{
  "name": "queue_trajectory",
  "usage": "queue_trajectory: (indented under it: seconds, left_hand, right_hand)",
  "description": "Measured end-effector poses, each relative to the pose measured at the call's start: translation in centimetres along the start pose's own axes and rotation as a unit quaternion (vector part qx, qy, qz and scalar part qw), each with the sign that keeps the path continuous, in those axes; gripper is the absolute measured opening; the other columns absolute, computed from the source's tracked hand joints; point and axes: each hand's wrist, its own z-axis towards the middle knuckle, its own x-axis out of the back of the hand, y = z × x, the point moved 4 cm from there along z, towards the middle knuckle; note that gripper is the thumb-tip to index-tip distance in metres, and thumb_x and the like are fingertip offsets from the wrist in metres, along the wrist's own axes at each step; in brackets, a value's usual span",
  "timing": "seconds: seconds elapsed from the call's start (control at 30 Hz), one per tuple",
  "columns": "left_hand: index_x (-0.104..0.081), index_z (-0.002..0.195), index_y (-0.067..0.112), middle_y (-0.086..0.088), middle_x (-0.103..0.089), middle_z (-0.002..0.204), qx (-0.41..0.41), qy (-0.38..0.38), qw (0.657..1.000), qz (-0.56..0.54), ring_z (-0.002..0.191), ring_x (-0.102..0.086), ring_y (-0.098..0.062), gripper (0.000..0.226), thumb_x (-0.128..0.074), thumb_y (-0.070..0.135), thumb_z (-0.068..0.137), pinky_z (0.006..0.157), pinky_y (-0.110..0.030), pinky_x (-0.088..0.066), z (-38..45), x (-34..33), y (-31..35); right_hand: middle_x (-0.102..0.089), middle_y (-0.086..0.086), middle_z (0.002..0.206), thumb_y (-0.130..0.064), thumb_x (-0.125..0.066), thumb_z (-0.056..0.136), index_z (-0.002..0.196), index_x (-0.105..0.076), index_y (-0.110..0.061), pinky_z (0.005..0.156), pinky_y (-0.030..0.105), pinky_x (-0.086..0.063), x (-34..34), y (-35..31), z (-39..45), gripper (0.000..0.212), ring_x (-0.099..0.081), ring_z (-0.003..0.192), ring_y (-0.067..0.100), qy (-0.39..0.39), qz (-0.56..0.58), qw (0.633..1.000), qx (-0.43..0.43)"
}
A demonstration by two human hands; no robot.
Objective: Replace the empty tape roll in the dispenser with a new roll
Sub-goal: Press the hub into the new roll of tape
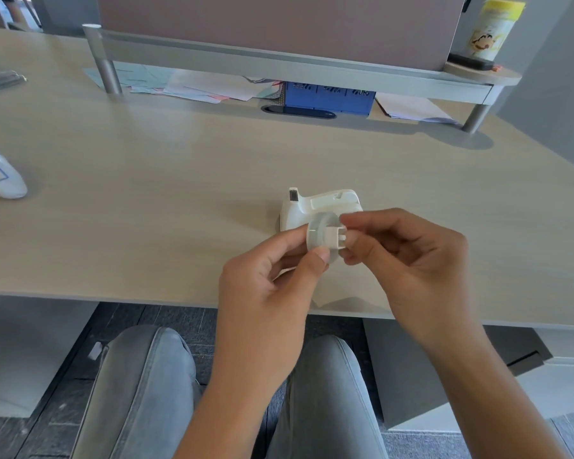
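Just near of the dispenser [318, 207], the left hand [272, 276] is pinching the roll [318, 231] while the right hand [408, 256] is pinching the hub [337, 238] in its core; keeping both square should help it slide cleanly.

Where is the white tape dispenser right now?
In the head view, the tape dispenser stands on the desk, right of centre, just beyond both hands, which hold a tape roll in front of it.

head view, looking down, close above desk [146, 193]
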Motion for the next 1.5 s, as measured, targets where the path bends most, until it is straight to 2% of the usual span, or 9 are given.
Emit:
queue_trajectory:
  seconds: [0.13, 0.27, 0.37, 0.43, 0.57, 0.77, 1.27, 1.4, 1.5]
  left_hand:
    - [-0.083, 0.101, 0.029, 0.003, -0.085, 0.094, 0.008, 0.001, 1.0, -0.011, 0.093, -0.079, -0.024, 0.026, -0.072, 0.007, 0.093, 0.092, -0.042, -0.063, 0.0, 0.0, -0.4]
    - [-0.082, 0.103, 0.024, 0.001, -0.085, 0.095, 0.033, 0.004, 0.998, -0.051, 0.089, -0.08, -0.016, 0.028, -0.068, 0.002, 0.094, 0.082, -0.024, -0.06, 0.0, -0.1, -0.5]
    - [-0.082, 0.105, 0.019, -0.001, -0.085, 0.096, 0.051, 0.002, 0.995, -0.081, 0.09, -0.08, -0.016, 0.026, -0.066, 0.001, 0.095, 0.081, -0.022, -0.06, -0.1, -0.2, -0.5]
    - [-0.082, 0.104, 0.02, -0.002, -0.085, 0.094, 0.059, 0.001, 0.994, -0.09, 0.09, -0.08, -0.02, 0.02, -0.072, 0.008, 0.093, 0.082, -0.025, -0.061, 0.0, -0.2, -0.5]
    - [-0.082, 0.097, 0.021, 0.001, -0.084, 0.085, 0.066, 0.023, 0.994, -0.086, 0.081, -0.08, -0.019, 0.014, -0.079, 0.012, 0.086, 0.071, -0.018, -0.058, 0.1, -0.2, -0.6]
    - [-0.081, 0.093, 0.013, -0.001, -0.083, 0.078, 0.068, 0.045, 0.993, -0.09, 0.069, -0.077, -0.012, 0.011, -0.08, 0.008, 0.083, 0.069, -0.02, -0.059, 0.1, 0.1, -0.9]
    - [-0.083, 0.094, 0.006, -0.008, -0.084, 0.083, 0.084, 0.06, 0.991, -0.085, 0.072, -0.08, -0.014, 0.013, -0.08, 0.004, 0.081, 0.076, -0.035, -0.065, -0.1, 0.6, -1.1]
    - [-0.082, 0.093, 0.002, -0.011, -0.084, 0.084, 0.094, 0.053, 0.988, -0.113, 0.075, -0.08, -0.016, 0.017, -0.082, 0.005, 0.077, 0.073, -0.031, -0.064, -0.1, 0.7, -0.9]
    - [-0.082, 0.092, 0.003, -0.013, -0.084, 0.088, 0.114, 0.032, 0.983, -0.14, 0.079, -0.08, -0.021, 0.027, -0.083, 0.015, 0.068, 0.073, -0.031, -0.064, 0.0, 0.7, -0.8]
  right_hand:
    - [-0.079, 0.008, 0.085, 0.005, -0.071, 0.093, 0.101, -0.082, -0.011, 0.071, 0.028, -0.06, 0.0, 0.3, -0.4, 0.021, -0.073, 0.072, 0.018, -0.003, -0.022, 1.0, 0.0]
    - [-0.078, -0.003, 0.097, -0.009, -0.077, 0.09, 0.108, -0.081, -0.023, 0.067, 0.021, -0.055, 0.1, 0.3, -0.4, 0.023, -0.064, 0.072, 0.012, 0.013, -0.037, 0.999, -0.036]
    - [-0.075, -0.015, 0.082, -0.028, -0.076, 0.087, 0.111, -0.081, -0.025, 0.069, 0.016, -0.05, 0.1, 0.5, -0.2, 0.024, -0.059, 0.068, 0.003, -0.024, -0.018, 0.992, -0.122]
    - [-0.073, -0.012, 0.076, -0.035, -0.072, 0.081, 0.105, -0.082, -0.019, 0.069, 0.016, -0.048, -0.3, 0.6, -0.3, 0.03, -0.059, 0.065, 0.002, -0.06, 0.028, 0.986, -0.152]
    - [-0.079, -0.003, 0.084, -0.025, -0.072, 0.079, 0.103, -0.079, -0.006, 0.067, 0.011, -0.051, -0.6, 0.5, -0.4, 0.031, -0.066, 0.068, -0.001, -0.052, 0.062, 0.988, -0.133]
    - [-0.084, 0.002, 0.093, -0.023, -0.076, 0.08, 0.1, -0.081, -0.007, 0.079, 0.017, -0.056, -0.8, 0.6, -0.8, 0.026, -0.076, 0.085, 0.007, -0.012, 0.064, 0.989, -0.129]
    - [-0.084, 0.007, 0.093, -0.018, -0.08, 0.082, 0.093, -0.081, -0.011, 0.086, 0.031, -0.061, -1.3, 0.4, -1.4, 0.012, -0.079, 0.09, 0.024, 0.024, 0.031, 0.993, -0.112]
    - [-0.084, 0.01, 0.093, -0.019, -0.079, 0.078, 0.095, -0.079, -0.005, 0.082, 0.024, -0.059, -1.2, 0.2, -1.1, 0.022, -0.078, 0.085, 0.017, 0.008, 0.072, 0.99, -0.125]
    - [-0.083, 0.016, 0.095, -0.026, -0.082, 0.073, 0.094, -0.081, -0.007, 0.089, 0.034, -0.058, -1.0, 0.3, -0.9, 0.028, -0.076, 0.088, 0.024, -0.021, 0.123, 0.98, -0.153]
